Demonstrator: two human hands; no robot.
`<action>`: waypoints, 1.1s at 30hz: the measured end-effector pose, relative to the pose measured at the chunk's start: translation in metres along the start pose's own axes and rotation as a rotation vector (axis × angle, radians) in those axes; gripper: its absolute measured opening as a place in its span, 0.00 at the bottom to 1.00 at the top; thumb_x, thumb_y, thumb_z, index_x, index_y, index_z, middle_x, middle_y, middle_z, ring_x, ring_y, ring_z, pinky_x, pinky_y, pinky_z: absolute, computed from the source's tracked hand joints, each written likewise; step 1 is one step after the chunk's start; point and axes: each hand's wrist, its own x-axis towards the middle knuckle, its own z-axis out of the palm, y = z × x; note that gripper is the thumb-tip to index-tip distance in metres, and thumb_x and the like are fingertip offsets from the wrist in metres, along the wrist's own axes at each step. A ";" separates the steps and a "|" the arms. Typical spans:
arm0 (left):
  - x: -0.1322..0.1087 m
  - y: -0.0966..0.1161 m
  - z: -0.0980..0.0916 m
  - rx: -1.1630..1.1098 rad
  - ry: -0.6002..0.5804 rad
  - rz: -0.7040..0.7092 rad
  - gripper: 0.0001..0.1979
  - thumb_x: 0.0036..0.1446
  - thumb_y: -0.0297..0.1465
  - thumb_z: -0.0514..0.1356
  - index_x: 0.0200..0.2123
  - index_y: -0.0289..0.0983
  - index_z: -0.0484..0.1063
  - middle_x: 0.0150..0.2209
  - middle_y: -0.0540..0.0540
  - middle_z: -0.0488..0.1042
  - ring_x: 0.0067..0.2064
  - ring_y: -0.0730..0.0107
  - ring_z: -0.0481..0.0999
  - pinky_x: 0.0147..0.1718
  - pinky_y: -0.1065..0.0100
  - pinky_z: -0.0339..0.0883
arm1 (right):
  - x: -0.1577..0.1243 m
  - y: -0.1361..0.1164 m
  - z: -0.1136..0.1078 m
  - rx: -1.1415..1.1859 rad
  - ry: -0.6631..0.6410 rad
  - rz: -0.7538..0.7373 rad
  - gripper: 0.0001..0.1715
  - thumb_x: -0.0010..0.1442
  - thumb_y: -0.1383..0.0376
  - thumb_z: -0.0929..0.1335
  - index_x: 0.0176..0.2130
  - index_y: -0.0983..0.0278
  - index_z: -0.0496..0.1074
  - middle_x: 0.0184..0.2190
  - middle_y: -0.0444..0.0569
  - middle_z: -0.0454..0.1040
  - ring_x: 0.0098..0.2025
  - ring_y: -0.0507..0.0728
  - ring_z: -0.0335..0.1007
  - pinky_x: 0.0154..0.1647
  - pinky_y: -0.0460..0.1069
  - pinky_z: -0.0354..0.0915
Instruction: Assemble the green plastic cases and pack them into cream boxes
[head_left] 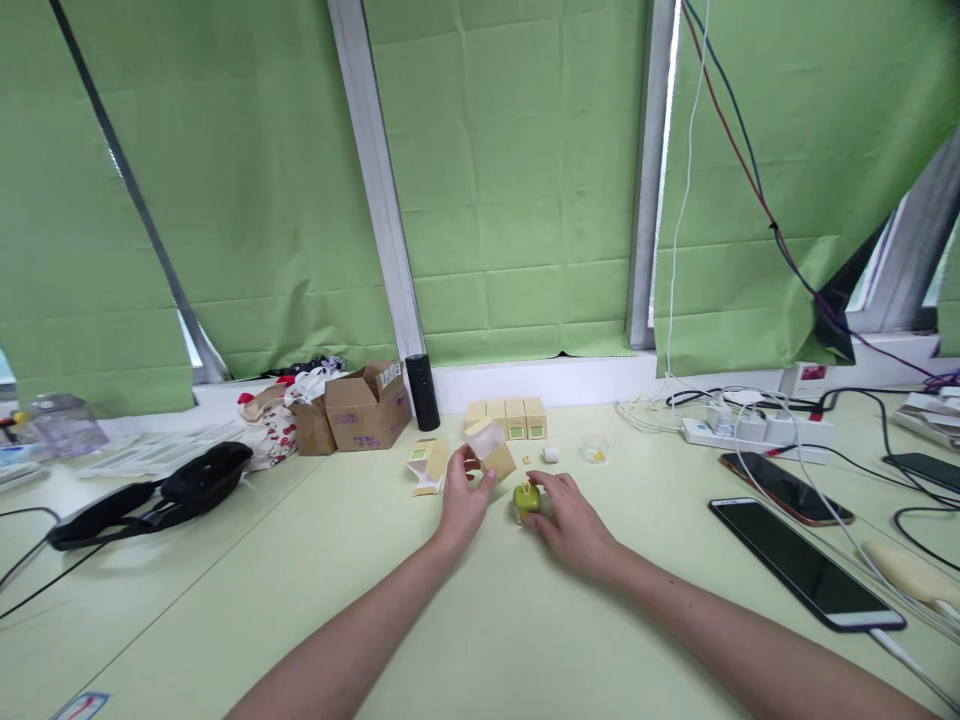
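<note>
My left hand [466, 497] grips a small opened cardboard box [498, 462], its pale flaps spread upward. Beside it, my right hand [571, 520] has thumb and fingers around a small green rounded item with a loop on top [526, 500], which rests on the table. Another opened small box [427, 466] lies to the left of my left hand. Beyond my hands stand several small closed tan boxes [516, 418] in a row. Near them are a white roll-like piece [551, 454], a tiny yellow piece [527, 460] and a clear shallow dish [595, 449] with something yellow in it.
A brown carton [367, 410] and a black cylinder [422, 392] stand at the back left. Black straps with a pouch [157, 495] lie at the left. Two phones, a large one [806, 562] and a smaller one [786, 488], lie right, below a power strip [757, 436] with tangled cables.
</note>
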 end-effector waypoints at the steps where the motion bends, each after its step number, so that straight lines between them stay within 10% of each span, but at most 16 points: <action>1: 0.001 -0.002 0.000 0.002 0.000 -0.020 0.26 0.54 0.33 0.68 0.56 0.38 0.67 0.52 0.40 0.75 0.49 0.60 0.75 0.48 0.60 0.66 | 0.001 0.000 0.000 -0.025 -0.021 0.018 0.27 0.63 0.68 0.69 0.60 0.61 0.69 0.53 0.57 0.76 0.57 0.67 0.69 0.57 0.61 0.68; 16: -0.012 0.001 0.001 0.022 -0.428 -0.100 0.28 0.43 0.20 0.66 0.51 0.37 0.73 0.51 0.39 0.78 0.49 0.55 0.77 0.50 0.59 0.69 | 0.017 0.032 -0.031 -0.143 -0.045 0.248 0.19 0.55 0.68 0.71 0.48 0.61 0.75 0.49 0.53 0.80 0.51 0.65 0.75 0.49 0.55 0.66; 33: -0.011 0.021 0.003 -0.007 -0.215 0.075 0.12 0.63 0.41 0.61 0.41 0.38 0.75 0.44 0.41 0.79 0.48 0.58 0.77 0.51 0.59 0.67 | 0.020 0.029 -0.038 -0.091 -0.090 0.303 0.20 0.54 0.66 0.73 0.48 0.61 0.77 0.45 0.51 0.80 0.44 0.61 0.76 0.44 0.51 0.65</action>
